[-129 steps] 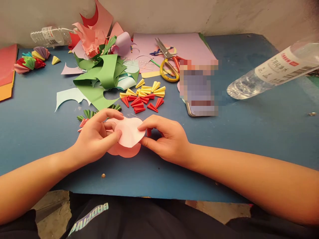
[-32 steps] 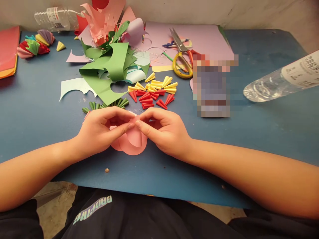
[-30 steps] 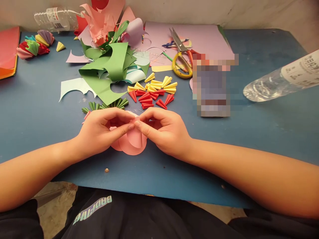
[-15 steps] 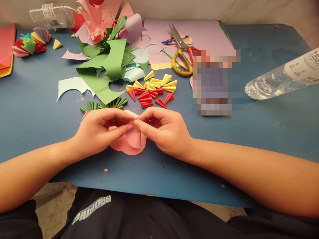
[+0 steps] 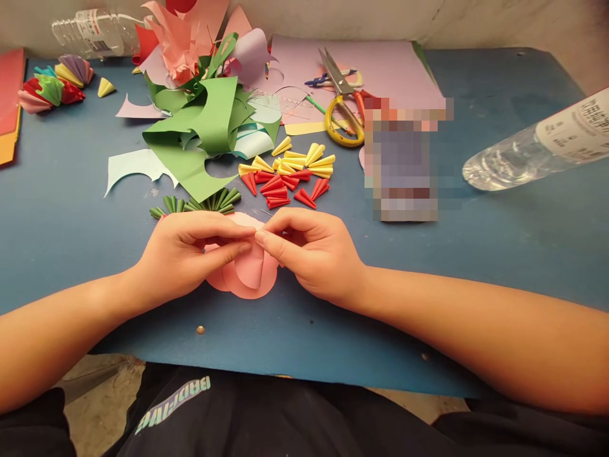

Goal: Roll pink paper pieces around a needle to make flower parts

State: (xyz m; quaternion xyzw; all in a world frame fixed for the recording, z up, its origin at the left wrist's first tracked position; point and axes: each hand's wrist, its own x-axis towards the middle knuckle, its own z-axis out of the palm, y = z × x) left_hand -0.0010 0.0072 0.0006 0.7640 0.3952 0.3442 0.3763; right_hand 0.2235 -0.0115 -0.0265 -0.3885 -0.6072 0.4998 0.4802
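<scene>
Right at the near middle of the blue desk (image 5: 71, 209), both hands meet over a pink paper circle (image 5: 248, 274). The left hand (image 5: 183, 254) and the right hand (image 5: 311, 251) each pinch its upper edge between thumb and forefinger, fingertips almost touching one another, so the paper curls up into a fold between them. More pink paper lies flat on the desk underneath, showing at the lower edge.

Just behind the hands sits a fan of small green paper cones (image 5: 204, 203), and a little farther back a cluster of red cones (image 5: 278, 189) with yellow cones (image 5: 297, 160) beside them. Behind those is a heap of green paper scraps (image 5: 204, 136) mixed with pink and lilac pieces. Yellow-handled scissors (image 5: 342, 108) rest on a lilac sheet (image 5: 385, 66) near the wall. A clear plastic bottle (image 5: 533, 149) lies tilted at the right, well apart from the hands, and another bottle (image 5: 90, 38) lies at the far left corner.
</scene>
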